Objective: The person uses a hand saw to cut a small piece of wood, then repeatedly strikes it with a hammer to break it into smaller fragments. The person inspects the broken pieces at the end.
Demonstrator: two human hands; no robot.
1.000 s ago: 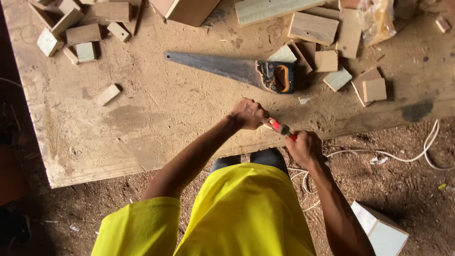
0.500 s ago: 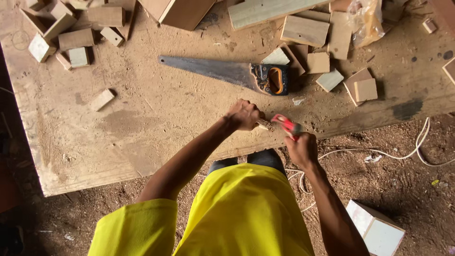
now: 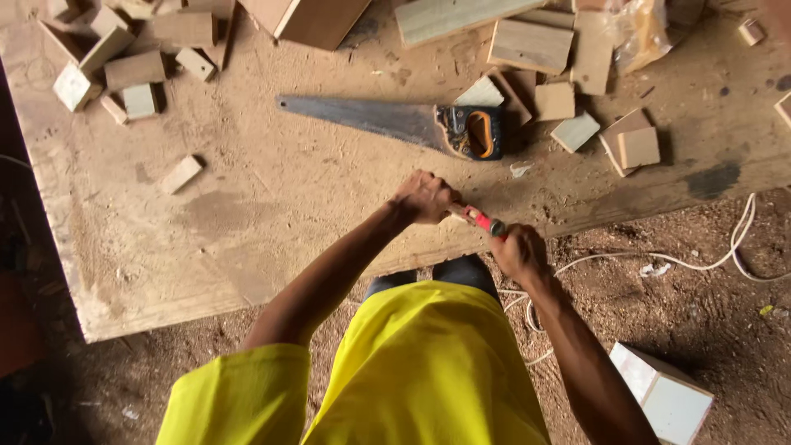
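Observation:
My left hand (image 3: 426, 196) is closed near the front edge of the dusty plywood board (image 3: 247, 222), gripping something small that its fingers hide. My right hand (image 3: 517, 251) sits just off the board's edge, closed around a slim tool with a red handle (image 3: 482, 220) that points toward my left hand. Beyond both hands lies a handsaw (image 3: 387, 122) with a dark blade and an orange and black handle.
Several small wood blocks (image 3: 132, 70) are piled at the far left, one loose block (image 3: 180, 174) lies alone, and more offcuts (image 3: 577, 91) crowd the far right. A white cord (image 3: 659, 259) and a white box (image 3: 663, 394) lie on the dirt floor.
Both hands stay together at the board's edge with small shifts; the red tool remains between them. The view has drifted slightly.

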